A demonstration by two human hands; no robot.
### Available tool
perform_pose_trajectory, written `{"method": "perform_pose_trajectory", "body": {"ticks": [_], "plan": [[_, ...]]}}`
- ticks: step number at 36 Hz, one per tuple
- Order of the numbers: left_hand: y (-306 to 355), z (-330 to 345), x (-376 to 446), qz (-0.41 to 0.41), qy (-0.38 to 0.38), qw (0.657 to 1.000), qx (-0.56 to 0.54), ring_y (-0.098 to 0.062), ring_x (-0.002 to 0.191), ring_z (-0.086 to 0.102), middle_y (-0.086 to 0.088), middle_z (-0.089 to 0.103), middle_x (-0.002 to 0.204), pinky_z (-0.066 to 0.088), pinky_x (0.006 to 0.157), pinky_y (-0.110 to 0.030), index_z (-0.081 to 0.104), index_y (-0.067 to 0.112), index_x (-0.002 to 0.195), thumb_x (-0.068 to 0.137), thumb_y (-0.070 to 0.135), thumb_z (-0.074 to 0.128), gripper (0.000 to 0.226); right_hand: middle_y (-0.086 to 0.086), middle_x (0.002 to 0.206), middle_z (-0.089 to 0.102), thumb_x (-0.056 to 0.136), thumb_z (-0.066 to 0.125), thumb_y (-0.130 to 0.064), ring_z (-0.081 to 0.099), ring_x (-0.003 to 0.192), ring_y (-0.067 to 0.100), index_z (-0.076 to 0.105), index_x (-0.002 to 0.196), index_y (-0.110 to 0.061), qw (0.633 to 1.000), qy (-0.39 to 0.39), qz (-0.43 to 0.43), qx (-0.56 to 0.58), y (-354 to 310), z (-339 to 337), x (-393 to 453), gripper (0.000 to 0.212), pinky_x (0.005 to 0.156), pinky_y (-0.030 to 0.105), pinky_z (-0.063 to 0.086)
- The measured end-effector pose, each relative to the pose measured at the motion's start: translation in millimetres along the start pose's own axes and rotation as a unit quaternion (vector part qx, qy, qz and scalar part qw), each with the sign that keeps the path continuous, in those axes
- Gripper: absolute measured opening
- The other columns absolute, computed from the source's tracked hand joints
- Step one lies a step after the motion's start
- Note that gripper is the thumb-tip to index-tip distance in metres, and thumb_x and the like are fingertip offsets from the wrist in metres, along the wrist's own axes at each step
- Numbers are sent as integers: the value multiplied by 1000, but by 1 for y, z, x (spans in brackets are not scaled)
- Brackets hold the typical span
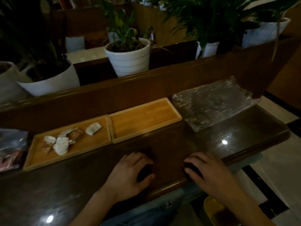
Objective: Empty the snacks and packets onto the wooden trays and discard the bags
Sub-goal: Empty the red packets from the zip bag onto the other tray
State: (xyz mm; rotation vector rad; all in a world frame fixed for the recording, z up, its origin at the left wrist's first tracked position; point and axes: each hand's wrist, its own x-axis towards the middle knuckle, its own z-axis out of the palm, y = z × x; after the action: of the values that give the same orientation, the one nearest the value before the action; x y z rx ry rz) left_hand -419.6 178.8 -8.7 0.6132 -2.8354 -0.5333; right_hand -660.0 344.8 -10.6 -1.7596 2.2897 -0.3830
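Note:
Two wooden trays lie side by side on the dark table. The left tray point(91, 144) holds several small pale packets point(61, 143); the right tray point(143, 121) has nothing in it. A clear plastic bag point(211, 105) with dark contents lies to the right of the trays. A shiny snack bag point(11, 149) sits at the far left edge. My left hand point(128, 175) and my right hand point(210, 172) rest on the table's near edge, fingers curled and apart, holding nothing.
A raised wooden ledge point(146, 88) runs behind the trays, with white plant pots point(130, 57) beyond it. The table's right end point(276, 136) drops off to a tiled floor. A yellow bin point(211, 209) shows below the table.

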Motion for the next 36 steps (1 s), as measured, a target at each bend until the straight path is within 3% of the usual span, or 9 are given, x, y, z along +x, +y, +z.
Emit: {"method": "perform_pose_trajectory", "body": {"ticks": [9,16,21,29,36], "plan": [[-42,-36,-62,-61,-48,996,48,1,112,46,21,52,123,38,90,-21,53,43,120,88,65,41,41,-21,133,42,95,41,-53,38,122,5,44,133,-45,993,-100,-55,-27,-57,-1,32,38,101,33,39],[-91,-74,-120,-115,-83,987,75,-2,106,50,20,53,116,42,84,-23,55,42,113,84,68,38,43,-19,129,48,95,44,-53,44,118,3,49,128,-44,988,-107,-98,-54,-128,12,60,35,94,25,41],[-124,-101,-161,-146,-97,980,92,-4,100,55,17,56,112,44,77,-23,57,40,110,83,66,41,41,-20,127,50,94,45,-53,45,118,2,51,124,-44,983,-126,-126,-49,-184,26,73,32,97,26,41],[-184,-139,-228,-218,-127,966,64,3,92,51,19,57,108,41,76,-19,59,42,105,84,61,51,30,-23,126,52,92,48,-54,48,113,-1,51,124,-47,972,-159,-164,-59,-252,47,97,33,94,25,45],[-227,-180,-272,-282,-125,949,60,1,90,56,20,56,95,50,82,-25,62,36,104,87,52,57,24,-23,119,56,91,51,-54,51,104,-3,53,121,-47,964,-163,-193,-83,-314,54,129,32,87,24,47]]}}
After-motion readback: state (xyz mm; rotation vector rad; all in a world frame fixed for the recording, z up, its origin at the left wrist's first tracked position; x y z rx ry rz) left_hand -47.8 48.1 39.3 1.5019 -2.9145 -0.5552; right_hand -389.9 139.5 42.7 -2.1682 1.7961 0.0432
